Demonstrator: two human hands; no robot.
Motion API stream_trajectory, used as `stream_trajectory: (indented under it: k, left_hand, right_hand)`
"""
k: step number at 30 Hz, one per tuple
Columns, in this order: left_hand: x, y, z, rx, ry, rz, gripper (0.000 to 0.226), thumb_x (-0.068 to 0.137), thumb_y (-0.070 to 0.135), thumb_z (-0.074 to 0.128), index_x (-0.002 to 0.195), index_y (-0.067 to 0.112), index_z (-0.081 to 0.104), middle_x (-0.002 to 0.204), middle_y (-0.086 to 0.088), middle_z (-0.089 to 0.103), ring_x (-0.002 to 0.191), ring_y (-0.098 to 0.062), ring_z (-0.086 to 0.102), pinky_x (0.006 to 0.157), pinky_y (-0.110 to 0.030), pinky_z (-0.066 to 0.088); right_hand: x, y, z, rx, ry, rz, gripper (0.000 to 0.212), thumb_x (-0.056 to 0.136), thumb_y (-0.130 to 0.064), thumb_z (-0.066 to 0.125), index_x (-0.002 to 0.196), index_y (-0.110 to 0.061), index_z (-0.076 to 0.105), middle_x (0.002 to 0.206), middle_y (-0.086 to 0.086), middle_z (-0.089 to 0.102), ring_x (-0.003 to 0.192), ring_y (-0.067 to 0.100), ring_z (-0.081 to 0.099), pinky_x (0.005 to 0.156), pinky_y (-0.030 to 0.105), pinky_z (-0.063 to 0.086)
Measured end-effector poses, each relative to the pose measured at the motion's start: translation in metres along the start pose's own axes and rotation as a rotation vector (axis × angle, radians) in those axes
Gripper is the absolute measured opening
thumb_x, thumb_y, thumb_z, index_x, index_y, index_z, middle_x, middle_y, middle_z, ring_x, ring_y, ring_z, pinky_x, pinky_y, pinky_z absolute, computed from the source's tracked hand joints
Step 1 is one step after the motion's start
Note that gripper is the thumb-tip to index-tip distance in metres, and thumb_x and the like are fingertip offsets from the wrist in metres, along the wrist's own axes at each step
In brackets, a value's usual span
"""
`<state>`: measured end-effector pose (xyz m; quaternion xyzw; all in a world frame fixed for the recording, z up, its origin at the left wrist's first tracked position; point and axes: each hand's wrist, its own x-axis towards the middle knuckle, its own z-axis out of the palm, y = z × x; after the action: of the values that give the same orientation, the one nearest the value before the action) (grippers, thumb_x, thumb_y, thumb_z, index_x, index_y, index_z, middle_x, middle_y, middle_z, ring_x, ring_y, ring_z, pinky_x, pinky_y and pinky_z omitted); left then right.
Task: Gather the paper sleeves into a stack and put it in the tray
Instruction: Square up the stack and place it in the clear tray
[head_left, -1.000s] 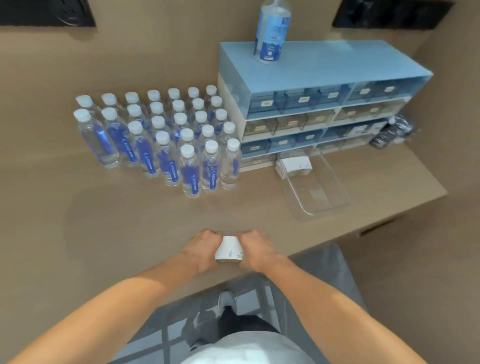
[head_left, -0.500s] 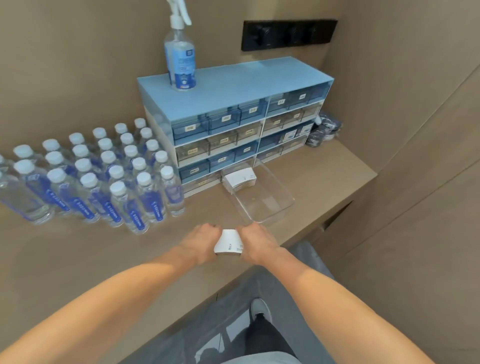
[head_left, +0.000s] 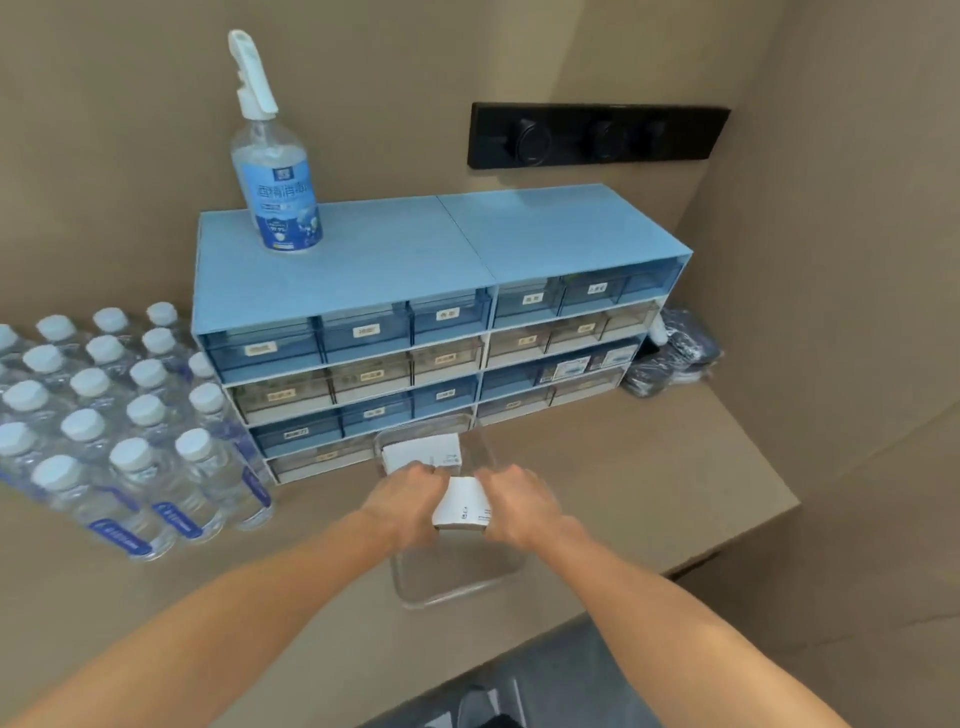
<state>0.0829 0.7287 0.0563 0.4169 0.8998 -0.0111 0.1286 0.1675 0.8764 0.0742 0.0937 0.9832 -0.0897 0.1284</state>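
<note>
Nearest to the camera, two bare forearms reach forward over the front edge of the brown counter (head_left: 649, 499). The left hand (head_left: 402, 501) and the right hand (head_left: 519, 504) press from both sides on a stack of paper sleeves (head_left: 463, 506), white with small dark print, so both hands are closed on it. The stack is held over the clear tray (head_left: 457, 587), around the middle of it; I cannot tell if the stack touches the tray floor. The tray is a transparent plastic box that stands on the counter, with its near rim just below the hands.

Inside the tray, at its far end, another stack of sleeves (head_left: 423, 452) lies already, just beyond the left hand's fingers.

To the left, many water bottles (head_left: 145, 462) with white caps and blue labels stand upright in close rows on the counter.

Behind the tray is a blue drawer cabinet (head_left: 441, 249), four rows high, with small labelled drawers, some blue and some clear. The far end of the tray is touching or almost touching its lowest row. On top of the cabinet, at the left side, a spray bottle (head_left: 278, 192) with a blue label stands upright. To the right of the cabinet, dark wrapped packages (head_left: 670, 353) lie on the counter by the wall.

Farthest, a black panel (head_left: 597, 135) with round knobs is fixed on the wall
</note>
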Motion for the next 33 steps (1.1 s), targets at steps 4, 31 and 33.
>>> stream_trajectory:
  k: [4,31,33]
  left_hand:
    - [0.022,0.005,0.006,0.015,-0.016,-0.066,0.046,0.078,0.031,0.072,0.115,0.012,0.053,0.110,-0.010,0.064,0.103,-0.029,0.057,0.091,-0.040,0.045]
    - [0.031,-0.014,0.053,0.048,-0.154,-0.263,0.054,0.073,0.031,0.068,0.121,0.012,0.053,0.122,-0.010,0.064,0.120,-0.032,0.054,0.110,-0.053,0.021]
    - [0.031,-0.012,0.055,0.073,-0.133,-0.264,0.050,0.073,0.032,0.067,0.118,0.013,0.055,0.118,-0.009,0.066,0.117,-0.032,0.055,0.106,-0.049,0.026]
  right_hand:
    - [0.030,0.023,-0.003,-0.013,-0.039,-0.102,0.046,0.070,-0.019,0.076,0.111,-0.014,0.057,0.105,0.011,0.065,0.095,0.033,0.064,0.070,0.033,0.046]
    - [0.088,0.009,0.040,-0.343,-0.196,-0.355,0.048,0.069,-0.025,0.073,0.113,-0.010,0.062,0.121,0.017,0.066,0.143,0.040,0.027,0.099,0.049,-0.041]
    - [0.088,0.009,0.041,-0.377,-0.207,-0.360,0.048,0.069,-0.028,0.072,0.113,-0.011,0.063,0.117,0.016,0.068,0.139,0.041,0.035,0.096,0.049,-0.045]
